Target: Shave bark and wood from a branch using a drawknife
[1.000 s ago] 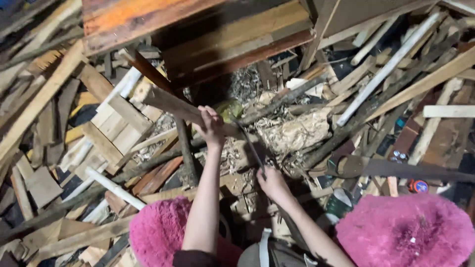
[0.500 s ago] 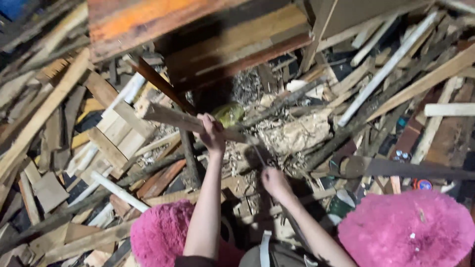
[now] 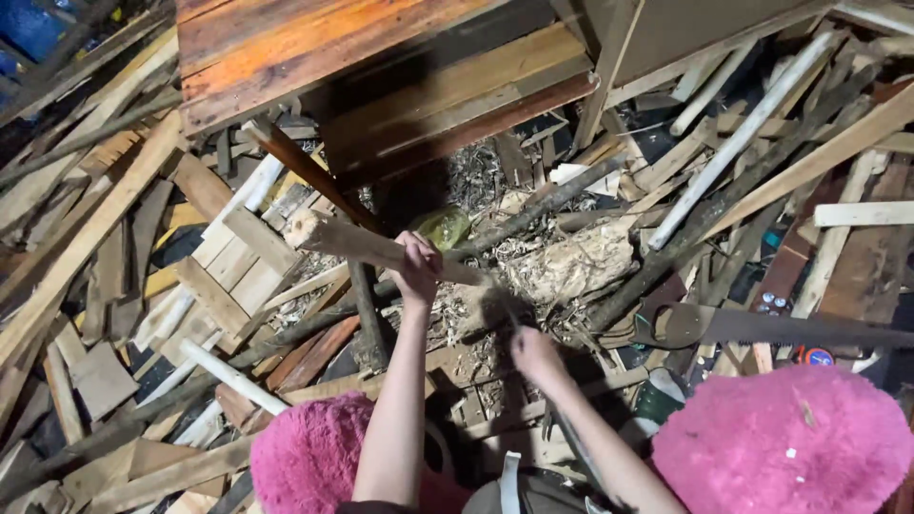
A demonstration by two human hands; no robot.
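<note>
My left hand [image 3: 419, 268] is shut on a pale, rough wooden stick [image 3: 352, 244], holding it nearly level above a pile of scrap wood. The stick runs from its blunt left end to just right of my fist. My right hand [image 3: 535, 350] sits lower and to the right, closed on the handle of a dark tool [image 3: 500, 312]. The tool is blurred where it meets the stick's right end. Wood chips and shavings [image 3: 476, 181] lie under both hands. Two pink fluffy shapes [image 3: 781, 447] cover my legs at the bottom edge.
A chunky pale log [image 3: 576, 266] lies right of the stick, with a green bottle [image 3: 443, 227] behind it. A hand saw [image 3: 762, 328] rests at the right. Reddish wooden boards [image 3: 333, 57] span the top. Loose planks, slats and poles [image 3: 86, 238] lie all around.
My left hand and the stick have dropped slightly toward me. The dark tool in my right hand has swung down onto the stick's right end and is now blurred.
</note>
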